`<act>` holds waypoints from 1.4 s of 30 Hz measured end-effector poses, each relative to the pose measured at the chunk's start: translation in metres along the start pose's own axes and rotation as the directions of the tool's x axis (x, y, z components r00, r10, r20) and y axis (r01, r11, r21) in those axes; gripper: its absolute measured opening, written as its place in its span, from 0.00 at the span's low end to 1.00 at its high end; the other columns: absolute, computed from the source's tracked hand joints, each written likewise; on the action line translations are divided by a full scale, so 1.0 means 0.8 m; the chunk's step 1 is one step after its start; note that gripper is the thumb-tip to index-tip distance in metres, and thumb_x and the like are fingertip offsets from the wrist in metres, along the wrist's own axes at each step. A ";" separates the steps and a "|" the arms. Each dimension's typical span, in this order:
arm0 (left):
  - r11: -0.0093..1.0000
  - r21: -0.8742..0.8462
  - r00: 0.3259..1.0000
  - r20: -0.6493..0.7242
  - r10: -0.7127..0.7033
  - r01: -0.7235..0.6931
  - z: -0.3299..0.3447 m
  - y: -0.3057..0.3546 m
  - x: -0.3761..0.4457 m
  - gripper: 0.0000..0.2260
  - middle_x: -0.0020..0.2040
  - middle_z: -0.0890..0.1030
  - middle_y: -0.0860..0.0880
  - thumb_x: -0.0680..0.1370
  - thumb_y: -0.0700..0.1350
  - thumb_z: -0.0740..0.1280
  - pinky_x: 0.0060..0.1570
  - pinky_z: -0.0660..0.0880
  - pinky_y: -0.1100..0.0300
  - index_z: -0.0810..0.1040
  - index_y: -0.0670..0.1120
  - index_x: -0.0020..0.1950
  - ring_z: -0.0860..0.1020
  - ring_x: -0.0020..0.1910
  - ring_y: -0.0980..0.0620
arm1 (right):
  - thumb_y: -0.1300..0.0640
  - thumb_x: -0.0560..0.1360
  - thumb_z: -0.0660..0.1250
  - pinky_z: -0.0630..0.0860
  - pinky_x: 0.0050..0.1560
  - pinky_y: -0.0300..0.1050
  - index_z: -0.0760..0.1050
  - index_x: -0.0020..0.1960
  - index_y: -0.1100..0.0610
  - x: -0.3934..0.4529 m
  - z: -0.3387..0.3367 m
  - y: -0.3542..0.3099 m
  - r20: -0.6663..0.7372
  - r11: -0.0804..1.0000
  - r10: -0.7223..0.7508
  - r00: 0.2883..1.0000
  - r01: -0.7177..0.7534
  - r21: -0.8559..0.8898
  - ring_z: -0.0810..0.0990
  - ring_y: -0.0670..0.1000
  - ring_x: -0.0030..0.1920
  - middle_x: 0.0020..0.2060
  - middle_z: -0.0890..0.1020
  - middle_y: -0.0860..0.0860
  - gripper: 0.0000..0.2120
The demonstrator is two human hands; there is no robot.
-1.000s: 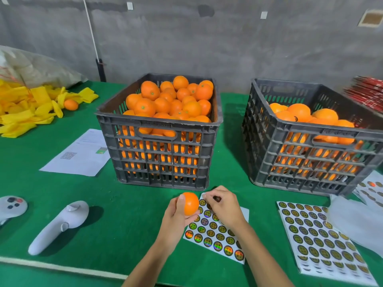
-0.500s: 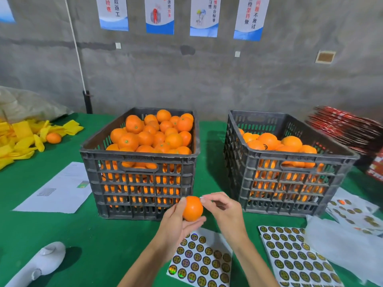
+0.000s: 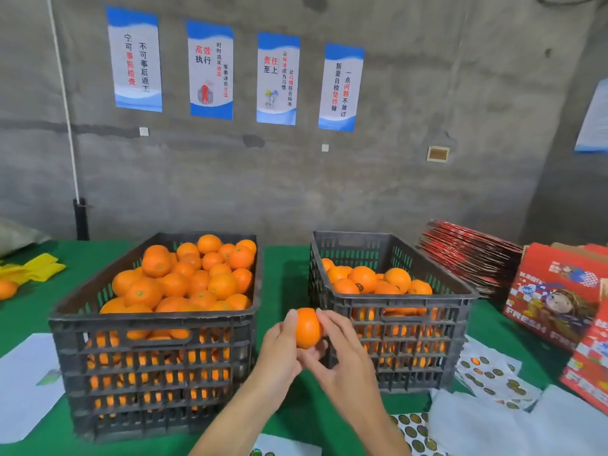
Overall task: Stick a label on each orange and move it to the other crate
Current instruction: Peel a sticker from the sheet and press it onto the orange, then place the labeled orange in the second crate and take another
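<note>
- While the left hand (image 3: pixel 279 352) cups the orange (image 3: pixel 307 327) from the nine o'clock side, the right hand (image 3: pixel 342 360) closes round it from three o'clock, thumb on top; both grip it, raised in front of the gap between the crates.
- Whether a label is already on it cannot be told.
- The left crate (image 3: pixel 158 334), at ten o'clock, is heaped; the right crate (image 3: pixel 391 311), at one o'clock, is partly filled.
- Risk, as I judge it: a sticker pressed on only lightly could lift at the edge, or the round fruit could slip during the handover and roll off the table.
- A sticker sheet (image 3: pixel 413 432) lies at five o'clock.
- The red box (image 3: pixel 556 294) reads "FRESH"; the wall posters (image 3: pixel 210 69) carry Chinese text.
</note>
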State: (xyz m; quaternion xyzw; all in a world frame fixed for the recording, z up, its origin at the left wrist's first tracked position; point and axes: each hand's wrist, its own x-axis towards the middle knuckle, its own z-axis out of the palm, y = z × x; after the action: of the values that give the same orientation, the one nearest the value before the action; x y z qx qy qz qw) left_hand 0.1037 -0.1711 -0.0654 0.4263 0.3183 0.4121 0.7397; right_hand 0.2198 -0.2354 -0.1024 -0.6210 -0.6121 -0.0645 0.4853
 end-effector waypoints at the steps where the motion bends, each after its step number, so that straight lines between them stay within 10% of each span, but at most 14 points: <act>1: 0.997 0.073 1.000 0.009 0.015 -0.015 0.011 0.005 0.008 0.17 0.57 0.83 0.37 0.86 0.53 0.61 0.59 0.81 0.43 0.75 0.41 0.66 0.86 0.53 0.40 | 0.36 0.75 0.68 0.73 0.61 0.31 0.73 0.73 0.50 0.009 -0.003 0.001 -0.054 0.997 -0.015 0.998 0.011 -0.071 0.74 0.38 0.65 0.69 0.72 0.39 0.31; 7: 0.963 0.249 0.976 0.215 0.043 -0.097 0.048 0.053 0.039 0.14 0.58 0.84 0.47 0.86 0.54 0.59 0.56 0.83 0.52 0.75 0.47 0.64 0.85 0.55 0.48 | 0.38 0.77 0.68 0.82 0.53 0.47 0.74 0.72 0.57 0.094 -0.035 0.025 -0.163 0.950 0.004 0.987 -0.054 -0.308 0.82 0.50 0.57 0.68 0.78 0.49 0.31; 16: 0.827 0.423 0.928 0.155 0.338 -0.371 -0.043 0.115 0.070 0.08 0.59 0.82 0.50 0.83 0.51 0.67 0.50 0.82 0.60 0.81 0.49 0.58 0.86 0.53 0.53 | 0.54 0.85 0.60 0.68 0.70 0.49 0.69 0.75 0.65 0.182 -0.044 0.085 -0.168 0.908 0.231 0.958 -0.275 -0.316 0.69 0.58 0.75 0.78 0.66 0.58 0.22; 20: 0.491 0.765 0.843 0.122 0.524 -0.416 -0.111 0.137 0.076 0.06 0.54 0.84 0.58 0.81 0.52 0.71 0.56 0.79 0.57 0.82 0.53 0.56 0.81 0.53 0.62 | 0.55 0.84 0.63 0.69 0.71 0.51 0.76 0.69 0.64 0.173 -0.017 0.079 -0.169 0.959 0.120 0.978 -0.158 -0.234 0.72 0.57 0.72 0.73 0.73 0.57 0.19; 25: 0.128 0.989 0.892 0.013 0.452 -0.079 -0.184 0.167 0.083 0.25 0.67 0.80 0.47 0.75 0.54 0.76 0.62 0.75 0.50 0.76 0.48 0.70 0.77 0.66 0.46 | 0.59 0.81 0.67 0.73 0.70 0.52 0.80 0.64 0.62 0.158 0.044 0.041 -0.105 0.993 -0.079 0.991 0.068 -0.099 0.77 0.53 0.67 0.67 0.78 0.53 0.13; 35: 0.019 0.994 0.989 -0.104 -0.107 0.107 -0.223 0.214 0.084 0.39 0.51 0.82 0.49 0.58 0.82 0.68 0.56 0.76 0.48 0.82 0.49 0.47 0.80 0.51 0.46 | 0.60 0.81 0.67 0.70 0.69 0.43 0.81 0.63 0.58 0.135 0.111 -0.012 -0.043 0.992 -0.096 0.994 0.099 0.077 0.76 0.46 0.66 0.65 0.79 0.47 0.12; 42: 0.255 0.966 0.999 0.048 -0.016 -0.042 -0.234 0.202 0.091 0.29 0.35 0.67 0.46 0.61 0.72 0.78 0.40 0.63 0.52 0.73 0.49 0.35 0.67 0.36 0.48 | 0.62 0.81 0.67 0.72 0.69 0.46 0.82 0.61 0.59 0.118 0.103 -0.010 -0.064 0.992 -0.076 0.995 0.081 0.093 0.78 0.47 0.64 0.63 0.80 0.48 0.10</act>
State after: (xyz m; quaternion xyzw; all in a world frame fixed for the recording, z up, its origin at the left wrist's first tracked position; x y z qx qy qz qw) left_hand -0.0719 0.0099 -0.0110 0.8015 0.4823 0.1282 0.3296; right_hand 0.1939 -0.1151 -0.0776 -0.5703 -0.6235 -0.0729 0.5298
